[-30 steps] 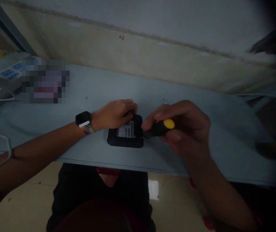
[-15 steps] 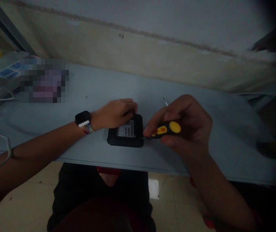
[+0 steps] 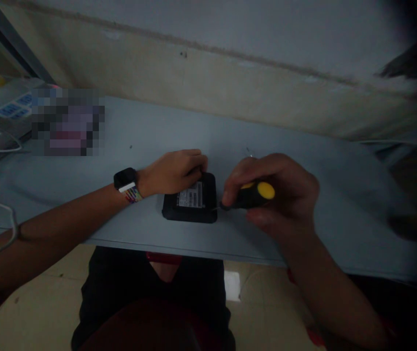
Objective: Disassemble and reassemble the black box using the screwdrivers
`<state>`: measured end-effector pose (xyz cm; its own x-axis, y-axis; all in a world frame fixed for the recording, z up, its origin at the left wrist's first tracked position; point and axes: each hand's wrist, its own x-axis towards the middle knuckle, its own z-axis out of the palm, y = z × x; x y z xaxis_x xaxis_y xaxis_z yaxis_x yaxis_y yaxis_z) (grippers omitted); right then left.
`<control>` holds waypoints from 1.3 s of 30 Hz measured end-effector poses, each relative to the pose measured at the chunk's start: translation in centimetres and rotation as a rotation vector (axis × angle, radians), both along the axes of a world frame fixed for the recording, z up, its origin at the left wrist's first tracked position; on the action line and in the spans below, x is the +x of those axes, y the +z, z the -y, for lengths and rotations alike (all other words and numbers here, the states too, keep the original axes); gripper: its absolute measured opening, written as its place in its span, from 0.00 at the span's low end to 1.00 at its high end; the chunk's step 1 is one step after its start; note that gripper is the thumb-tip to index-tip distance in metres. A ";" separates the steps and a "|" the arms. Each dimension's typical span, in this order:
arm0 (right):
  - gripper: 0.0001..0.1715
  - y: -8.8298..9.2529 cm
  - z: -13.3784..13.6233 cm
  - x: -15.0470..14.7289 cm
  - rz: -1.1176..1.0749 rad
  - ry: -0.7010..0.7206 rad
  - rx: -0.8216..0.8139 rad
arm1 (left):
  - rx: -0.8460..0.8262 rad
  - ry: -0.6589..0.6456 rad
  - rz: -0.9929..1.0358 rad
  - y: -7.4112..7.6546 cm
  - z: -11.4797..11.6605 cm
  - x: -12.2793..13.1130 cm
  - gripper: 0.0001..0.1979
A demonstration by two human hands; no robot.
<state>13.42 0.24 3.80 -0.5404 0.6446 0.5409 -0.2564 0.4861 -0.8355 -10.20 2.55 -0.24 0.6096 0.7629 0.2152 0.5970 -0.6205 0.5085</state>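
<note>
A flat black box [image 3: 210,190] with rounded corners and a white printed label lies on the table. My left hand [image 3: 179,170], a watch on its wrist, bears on the far left part of the box with its fingers curled; part of the label is hidden beneath it. In my right hand [image 3: 289,195] is a black and yellow screwdriver [image 3: 247,197], gripped by its handle and tilted. Its thin shaft points left, and the tip meets the box near the front right corner.
A slim metal piece [image 3: 249,153] lies beyond my right hand, partly covered by it. One tiny dark bit [image 3: 131,146] is on the grey table [image 3: 157,122]. Blurred-out items and a white cable [image 3: 13,219] occupy the left, with a wall [image 3: 230,73] behind.
My right hand has turned the screwdriver handle, and the yellow patch on its side has rolled mostly out of sight. The left hand and the box have stayed put.
</note>
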 end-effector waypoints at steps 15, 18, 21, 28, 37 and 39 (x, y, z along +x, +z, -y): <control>0.16 0.4 -0.1 -0.2 -0.015 0.046 0.020 | 0.016 0.001 0.008 -0.2 -0.1 -0.1 0.06; 0.17 0.5 -0.1 0.2 0.013 0.051 -0.020 | 0.013 -0.002 0.006 -0.2 -0.1 -0.1 0.06; 0.15 0.5 0.0 0.2 -0.010 0.074 -0.040 | 0.002 -0.004 0.011 0.0 0.0 -0.1 0.06; 0.27 0.3 0.1 -0.6 -0.035 0.036 -0.067 | 0.011 0.001 0.008 0.0 0.0 0.1 0.07; 0.16 0.6 -0.1 -0.1 0.015 -0.019 0.083 | 0.001 -0.022 0.019 -0.1 -0.1 -0.1 0.05; 0.17 0.4 -0.1 0.0 -0.015 -0.013 0.079 | 0.003 -0.019 0.022 -0.2 -0.1 -0.1 0.05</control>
